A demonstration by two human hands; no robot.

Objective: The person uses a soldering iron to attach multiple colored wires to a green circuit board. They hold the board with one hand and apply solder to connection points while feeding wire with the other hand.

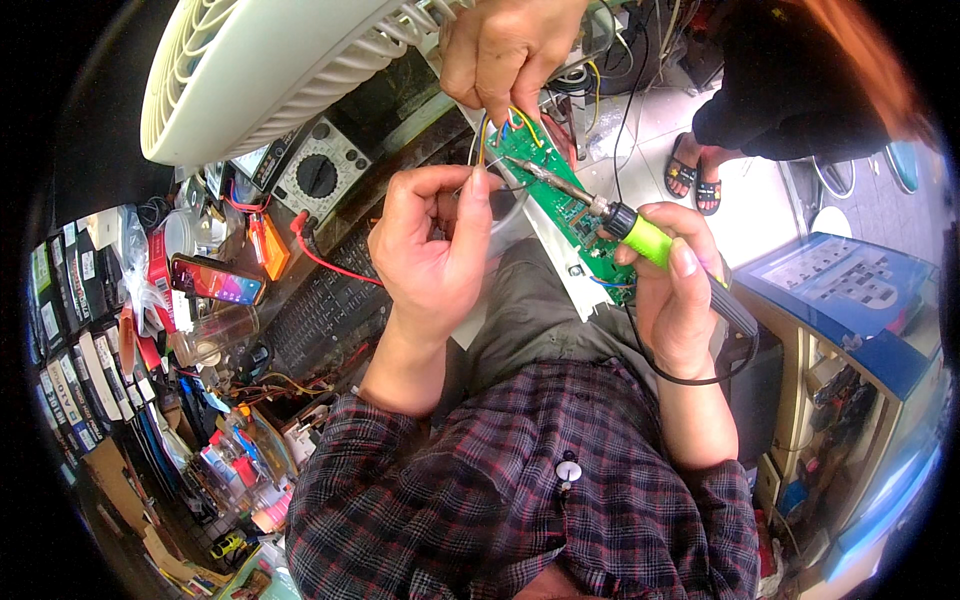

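Observation:
In my right hand (pixel 680 285) is a soldering iron (pixel 645 238) with a bright green and black grip, its metal tip angled up and left over the green circuit board (pixel 570 205). The board lies in a long white tray-like housing (pixel 560 262) above my lap. My left hand (pixel 435 235) pinches a thin wire (pixel 506 188) close to the iron's tip; whether it is solder cannot be made out. Another person's hand (pixel 510 50) reaches in from the top, fingers down on the colored wires (pixel 520 118) at the board's upper end.
A white fan (pixel 290 70) looms at the upper left. Beside it lie a multimeter (pixel 320 172), a red test lead (pixel 335 265), a keyboard (pixel 325 305) and a phone (pixel 218 280). Boxes and small parts crowd the left. A blue-topped cabinet (pixel 850 290) stands right; a person's sandaled feet (pixel 693 175) are beyond.

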